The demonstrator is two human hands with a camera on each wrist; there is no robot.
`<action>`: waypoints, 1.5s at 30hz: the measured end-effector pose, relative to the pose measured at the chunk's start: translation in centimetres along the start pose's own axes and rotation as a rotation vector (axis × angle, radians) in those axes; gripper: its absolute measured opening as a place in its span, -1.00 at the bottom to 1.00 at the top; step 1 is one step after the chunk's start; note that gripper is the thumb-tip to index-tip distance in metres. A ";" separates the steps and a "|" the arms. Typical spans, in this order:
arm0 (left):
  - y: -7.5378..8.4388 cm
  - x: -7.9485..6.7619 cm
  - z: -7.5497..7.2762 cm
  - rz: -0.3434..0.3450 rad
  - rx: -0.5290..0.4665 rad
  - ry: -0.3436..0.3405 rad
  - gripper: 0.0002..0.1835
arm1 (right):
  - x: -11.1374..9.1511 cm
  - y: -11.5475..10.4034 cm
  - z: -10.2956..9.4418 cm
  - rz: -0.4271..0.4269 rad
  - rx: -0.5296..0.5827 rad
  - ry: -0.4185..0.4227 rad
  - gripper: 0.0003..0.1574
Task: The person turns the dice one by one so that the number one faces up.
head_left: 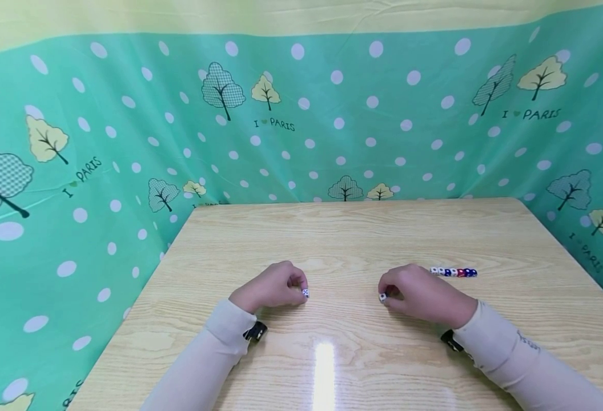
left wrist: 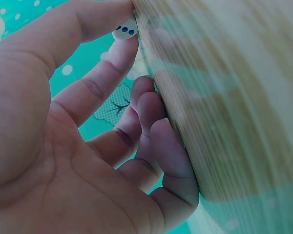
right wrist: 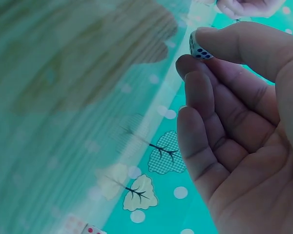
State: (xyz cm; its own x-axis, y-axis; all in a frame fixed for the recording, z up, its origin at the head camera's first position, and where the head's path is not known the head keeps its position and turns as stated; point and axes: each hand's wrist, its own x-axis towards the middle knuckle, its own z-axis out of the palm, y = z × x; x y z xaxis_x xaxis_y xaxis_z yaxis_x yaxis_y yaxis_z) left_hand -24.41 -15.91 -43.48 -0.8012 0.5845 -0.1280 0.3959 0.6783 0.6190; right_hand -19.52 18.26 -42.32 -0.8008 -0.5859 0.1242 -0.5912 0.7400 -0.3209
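Observation:
My left hand [head_left: 277, 286] pinches a white die [head_left: 305, 293] between thumb and index finger, low over the wooden table. In the left wrist view that die [left wrist: 125, 30] shows a row of dark blue pips, and the other fingers curl with their tips along the tabletop. Across from it, my right hand [head_left: 418, 292] pinches a second white die [head_left: 382, 297]. The right wrist view shows dark pips on two faces of this die [right wrist: 200, 48], held between thumb and forefinger. A gap of bare wood separates the two dice.
Just beyond the right hand, a row of several white, blue and red dice [head_left: 454, 272] lies on the table [head_left: 353, 234]. Part of the row's left end sits close to the hand. Green curtains [head_left: 281, 131] with dots and trees surround the far and side edges.

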 end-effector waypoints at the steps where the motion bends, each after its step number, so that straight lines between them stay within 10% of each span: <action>1: 0.0 0.0 0.0 0.001 0.000 0.000 -0.87 | 0.0 0.1 0.0 0.000 0.003 -0.001 -0.83; 45: 0.1 -0.1 -0.1 0.012 -0.008 0.003 -0.87 | -0.3 0.6 0.0 0.038 -0.079 0.010 -0.82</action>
State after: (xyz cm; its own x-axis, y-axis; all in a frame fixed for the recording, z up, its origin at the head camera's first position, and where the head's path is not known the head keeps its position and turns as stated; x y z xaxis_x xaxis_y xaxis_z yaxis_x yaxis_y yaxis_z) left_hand -24.30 -15.94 -43.32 -0.7981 0.5909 -0.1183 0.4015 0.6678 0.6267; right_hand -19.65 18.86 -42.50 -0.8236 -0.5537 0.1225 -0.5655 0.7856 -0.2510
